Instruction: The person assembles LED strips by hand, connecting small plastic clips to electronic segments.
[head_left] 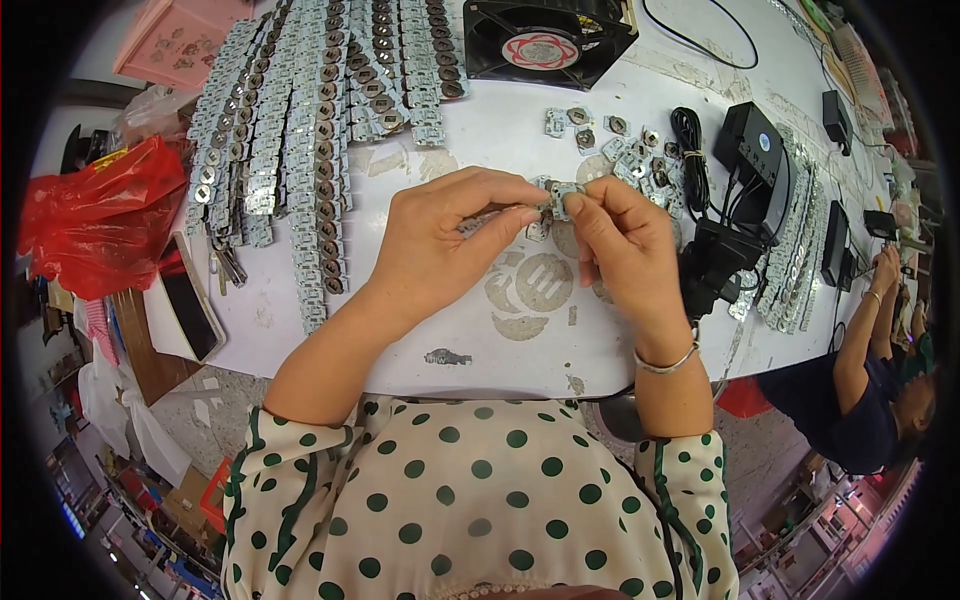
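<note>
My left hand (435, 235) and my right hand (632, 238) meet over the table, fingertips almost touching. Thumb and fingers of the right hand pinch a small silvery metal part (565, 200). The left fingertips close on the near side of the same small cluster; exactly what they grip is partly hidden. Some more silvery metal shows beneath the left palm. Beyond the right hand lies a scatter of loose small metal parts (655, 165) with brown round centres. To the left, long rows of similar joined parts (328, 170) lie side by side.
A black fan (545, 45) stands at the back. Right of my hands are a coiled black cable (690, 150), a black box (750, 145) and more silvery strips (797, 240). A red plastic bag (110, 215) and a phone (188, 300) are at left. Another person (850, 390) sits far right.
</note>
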